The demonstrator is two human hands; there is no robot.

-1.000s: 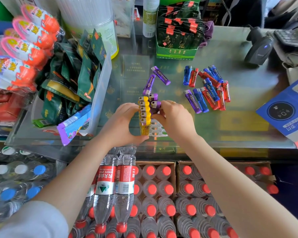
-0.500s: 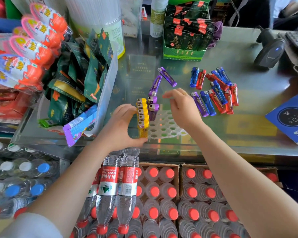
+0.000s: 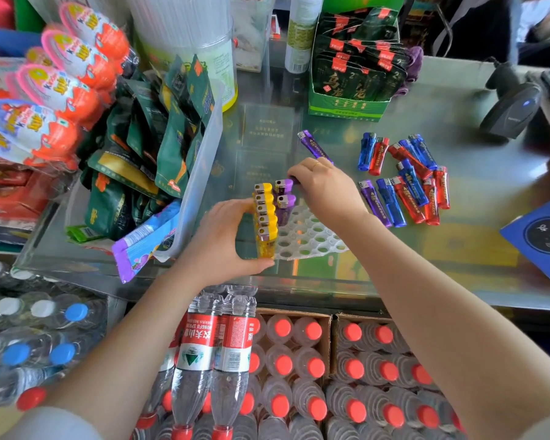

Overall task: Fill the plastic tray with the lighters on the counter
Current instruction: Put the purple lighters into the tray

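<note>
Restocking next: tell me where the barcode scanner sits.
The barcode scanner rests at the counter's far right, beyond the loose lighters.

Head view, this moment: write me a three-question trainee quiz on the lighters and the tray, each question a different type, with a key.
1. True or false: the yellow lighters stand upright in a row along the left edge of the white tray.
2. Multiple choice: what colour are the lighters standing next to the yellow row? A) red B) purple C) blue
3. Fill in: the left hand steadies the tray's left side while the right hand closes on a ______ lighter at the tray's far edge.

Key: 1 true; 2 B, the purple lighters; 3 purple. Loose red, blue and purple lighters lie to the right on the counter.
</note>
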